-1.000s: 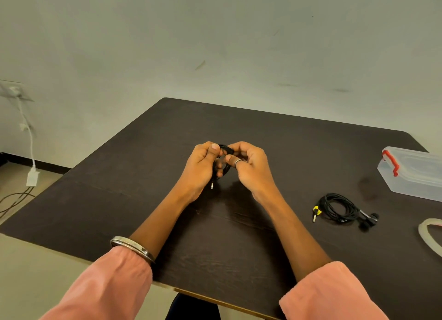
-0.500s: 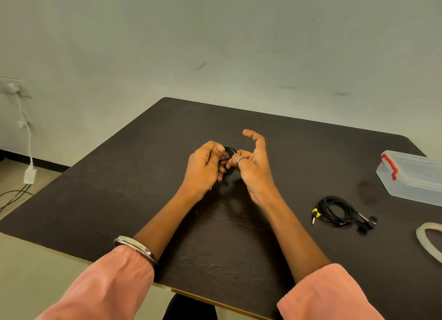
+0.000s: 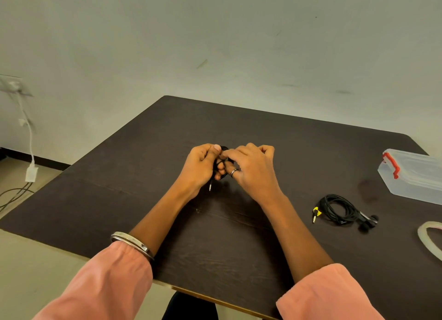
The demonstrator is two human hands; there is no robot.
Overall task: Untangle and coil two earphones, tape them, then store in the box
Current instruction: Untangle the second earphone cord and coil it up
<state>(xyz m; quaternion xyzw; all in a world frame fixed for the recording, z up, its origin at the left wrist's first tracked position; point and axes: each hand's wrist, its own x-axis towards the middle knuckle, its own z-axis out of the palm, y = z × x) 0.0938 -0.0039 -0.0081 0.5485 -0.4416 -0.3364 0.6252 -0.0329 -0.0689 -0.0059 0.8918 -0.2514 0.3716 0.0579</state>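
A small coil of black earphone cable (image 3: pixel 220 163) sits between my two hands above the middle of the dark table (image 3: pixel 143 152). My left hand (image 3: pixel 201 166) grips the coil, and its metal plug (image 3: pixel 210 185) hangs below. My right hand (image 3: pixel 248 169), with a ring on one finger, pinches the coil from the right side with curled fingers. Most of the coil is hidden by my fingers. A second black earphone (image 3: pixel 339 209), coiled, with a yellow-marked plug, lies on the table to the right.
A clear plastic box (image 3: pixel 416 176) with a red latch stands at the table's right edge. A roll of clear tape (image 3: pixel 428 236) lies partly cut off at the right. White and dark cables (image 3: pixel 28 152) hang by the wall at the left.
My right hand's fingers, spread upward half a second ago, have curled back down onto the coil. Both hands stay at the same spot.
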